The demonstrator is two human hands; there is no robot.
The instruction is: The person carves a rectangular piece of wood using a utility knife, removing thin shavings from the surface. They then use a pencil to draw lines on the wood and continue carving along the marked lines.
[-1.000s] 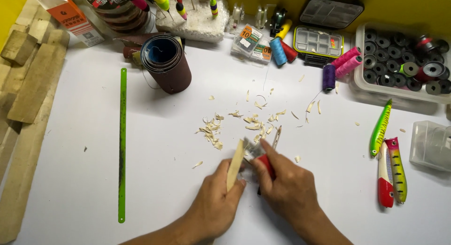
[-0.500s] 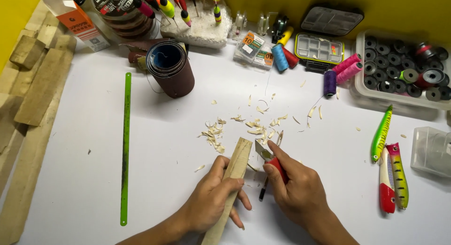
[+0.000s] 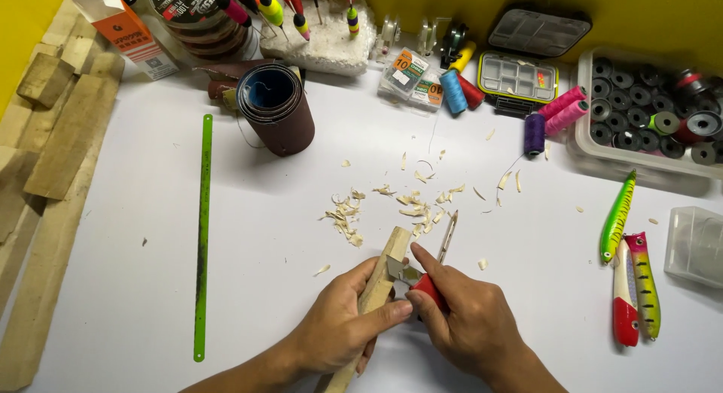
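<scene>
At the lower centre of the frame a pale wooden stick [image 3: 376,291] is gripped by the left hand [image 3: 339,329], its upper end pointing toward the shavings [image 3: 392,208] scattered at mid-frame on the white table [image 3: 128,287]. A red-handled knife [image 3: 422,284] is clasped in the right hand [image 3: 467,325], its blade laid against the stick's edge just above the left thumb. A pencil [image 3: 447,237] is seen just beyond the knuckles. For a clean cut, thin slices are best taken with the blade kept at a shallow angle and driven away from the holding fingers, the stick being braced firmly. Painted fishing lures [image 3: 629,269] lie at the right, a green saw blade [image 3: 202,235] at the left.
</scene>
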